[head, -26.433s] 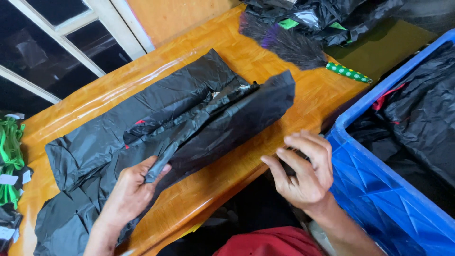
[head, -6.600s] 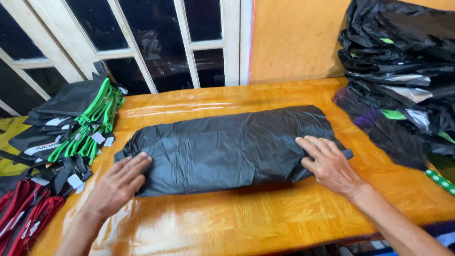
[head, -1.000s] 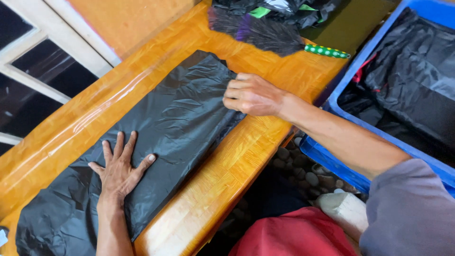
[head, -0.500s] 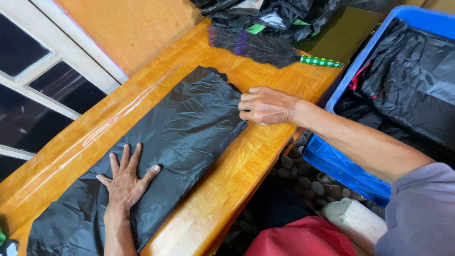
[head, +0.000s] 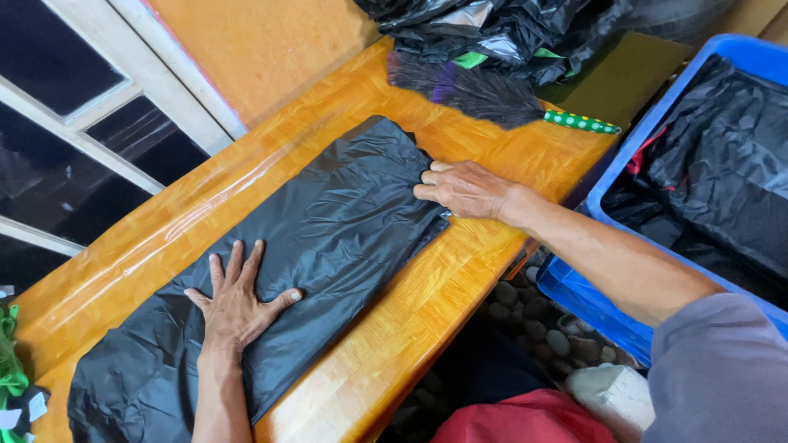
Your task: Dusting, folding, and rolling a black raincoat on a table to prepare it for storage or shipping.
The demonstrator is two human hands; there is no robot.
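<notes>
Wooden table [head: 460,303], glossy, beside window. Black folded garment [head: 328,246] flat along it, corner to corner. Blue crate [head: 611,308] w/ black fabric at right. Left hand [head: 238,303] flat on garment, fingers spread. Right hand [head: 464,189] pressing garment's edge, fingers together. Black feather duster [head: 484,94] near far end.

A big black crinkly plastic sheet [head: 328,246] lies flat on the shiny orange wooden worktop [head: 460,295]. The left hand [head: 238,308] presses it, fingers [head: 215,271] spread. The right hand [head: 468,189] touches its edge beside a blue plastic crate [head: 607,303].
</notes>
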